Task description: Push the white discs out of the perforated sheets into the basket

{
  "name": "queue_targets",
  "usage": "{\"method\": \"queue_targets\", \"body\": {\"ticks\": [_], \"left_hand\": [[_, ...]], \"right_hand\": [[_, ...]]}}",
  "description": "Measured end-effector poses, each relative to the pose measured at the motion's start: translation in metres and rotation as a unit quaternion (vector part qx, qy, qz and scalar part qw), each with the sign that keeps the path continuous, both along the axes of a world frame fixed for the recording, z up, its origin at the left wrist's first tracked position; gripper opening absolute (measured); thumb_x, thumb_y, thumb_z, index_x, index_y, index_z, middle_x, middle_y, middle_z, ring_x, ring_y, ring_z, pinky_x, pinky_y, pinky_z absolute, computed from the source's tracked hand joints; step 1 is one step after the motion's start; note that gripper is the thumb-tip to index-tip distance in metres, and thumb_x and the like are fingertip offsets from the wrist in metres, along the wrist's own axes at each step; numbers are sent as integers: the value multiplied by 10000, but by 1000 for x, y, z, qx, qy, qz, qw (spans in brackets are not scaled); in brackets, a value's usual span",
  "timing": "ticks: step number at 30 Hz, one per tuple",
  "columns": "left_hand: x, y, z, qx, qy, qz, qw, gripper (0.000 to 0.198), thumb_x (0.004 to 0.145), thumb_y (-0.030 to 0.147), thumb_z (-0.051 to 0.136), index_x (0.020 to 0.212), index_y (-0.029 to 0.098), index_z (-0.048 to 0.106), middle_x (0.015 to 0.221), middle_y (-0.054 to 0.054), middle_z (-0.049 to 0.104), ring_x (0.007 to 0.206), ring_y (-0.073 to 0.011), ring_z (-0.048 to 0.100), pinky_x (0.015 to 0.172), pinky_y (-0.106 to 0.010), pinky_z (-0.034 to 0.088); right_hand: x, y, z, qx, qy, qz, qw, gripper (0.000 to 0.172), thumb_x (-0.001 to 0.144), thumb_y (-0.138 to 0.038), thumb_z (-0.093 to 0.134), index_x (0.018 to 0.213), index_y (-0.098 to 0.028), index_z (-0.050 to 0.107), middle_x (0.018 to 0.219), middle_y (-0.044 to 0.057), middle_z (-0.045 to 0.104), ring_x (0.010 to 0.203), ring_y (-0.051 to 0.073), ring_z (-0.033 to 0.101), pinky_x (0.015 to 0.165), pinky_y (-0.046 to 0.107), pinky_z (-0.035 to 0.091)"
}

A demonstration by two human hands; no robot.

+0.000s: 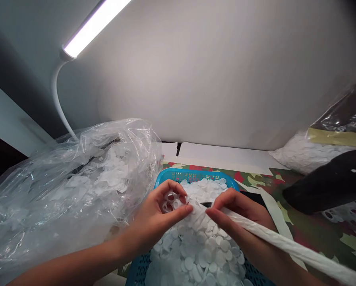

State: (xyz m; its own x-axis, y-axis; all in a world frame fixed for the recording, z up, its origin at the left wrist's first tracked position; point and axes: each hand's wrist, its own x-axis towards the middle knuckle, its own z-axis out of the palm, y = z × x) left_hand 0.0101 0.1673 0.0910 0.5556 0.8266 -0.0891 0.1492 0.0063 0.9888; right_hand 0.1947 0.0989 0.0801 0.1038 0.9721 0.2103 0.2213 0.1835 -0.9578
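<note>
My left hand (pixel 166 208) is closed on a white plastic piece with ring-shaped holes (pixel 172 201), pinched between thumb and fingers. In my right hand (pixel 240 208) is a long tool with a white wrapped handle (pixel 273 237). Its dark pointed tip (pixel 206 204) sits close to the plastic piece; whether they touch I cannot tell. Both hands are over a blue plastic basket (pixel 178 171), which is heaped with small white round discs (pixel 196 258).
A clear plastic bag (pixel 130 135) of thin white pieces lies at the left, under a lit lamp (pixel 96 28). At the right are a black elongated object (pixel 324 182), more perforated white pieces (pixel 349 216) and another filled bag (pixel 303 153). A patterned cover (pixel 324 234) lies on the table.
</note>
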Motion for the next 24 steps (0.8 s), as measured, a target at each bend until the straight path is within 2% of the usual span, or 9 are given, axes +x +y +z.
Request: {"method": "queue_targets", "body": {"ticks": [3, 5, 9, 12, 15, 18, 21, 24], "left_hand": [[-1, 1, -2, 0, -17, 11, 1000, 191, 827, 330, 656, 853, 213, 507, 846, 30, 515, 797, -112, 500, 696, -218, 403], [-2, 2, -3, -4, -26, 16, 1000, 182, 832, 334, 651, 851, 215, 514, 855, 26, 529, 796, -114, 511, 681, -217, 407], [-2, 0, -2, -6, -60, 6, 998, 153, 839, 299, 647, 909, 225, 533, 971, 6, 563, 882, -133, 548, 720, -225, 440], [0, -3, 2, -13, -103, -53, 993, 160, 855, 268, 627, 987, 231, 543, 1060, -9, 554, 951, -143, 552, 803, -251, 456], [-1, -4, 4, -11, -101, -79, 992, 171, 872, 297, 597, 1018, 232, 536, 1061, -20, 555, 927, -155, 552, 818, -292, 455], [-3, -3, 2, 38, -54, -27, 997, 157, 864, 339, 596, 975, 241, 541, 1007, -11, 558, 973, -179, 522, 865, -310, 406], [-7, -1, -2, 75, -5, 26, 997, 188, 872, 377, 573, 1024, 275, 532, 1064, -8, 530, 999, -191, 496, 895, -323, 371], [-9, -4, -6, 126, 6, 64, 990, 244, 881, 381, 552, 1104, 306, 489, 1120, -11, 499, 1076, -209, 464, 964, -345, 327]], "right_hand": [[-1, 2, 1, 18, 9, -3, 1000, 132, 795, -335, 688, 822, -227, 617, 755, -7, 636, 669, 124, 601, 585, 194, 497], [-2, 4, 0, 20, 14, -8, 1000, 113, 836, -340, 643, 883, -239, 627, 854, 13, 667, 755, 143, 632, 654, 218, 530], [-2, 8, -5, -15, 47, -35, 998, 238, 924, -427, 484, 877, -229, 608, 915, 39, 658, 712, 131, 629, 572, 220, 536], [-4, 9, -5, -43, 111, -13, 993, 235, 816, -420, 647, 819, -225, 516, 1047, 42, 627, 829, 163, 649, 677, 280, 572], [-6, 8, -4, -31, 143, -19, 989, 296, 761, -339, 717, 764, -227, 443, 1017, 12, 620, 817, 149, 650, 724, 288, 558], [-5, 8, -2, 2, 135, -50, 990, 283, 779, -286, 701, 738, -225, 428, 922, -2, 616, 806, 136, 629, 706, 253, 534], [-3, 8, -2, 34, 130, -70, 988, 263, 791, -247, 682, 743, -229, 424, 892, -1, 602, 835, 138, 602, 701, 238, 518], [-2, 7, 0, 52, 119, -52, 990, 235, 816, -225, 642, 751, -233, 416, 864, -3, 587, 812, 135, 577, 659, 223, 498]]}}
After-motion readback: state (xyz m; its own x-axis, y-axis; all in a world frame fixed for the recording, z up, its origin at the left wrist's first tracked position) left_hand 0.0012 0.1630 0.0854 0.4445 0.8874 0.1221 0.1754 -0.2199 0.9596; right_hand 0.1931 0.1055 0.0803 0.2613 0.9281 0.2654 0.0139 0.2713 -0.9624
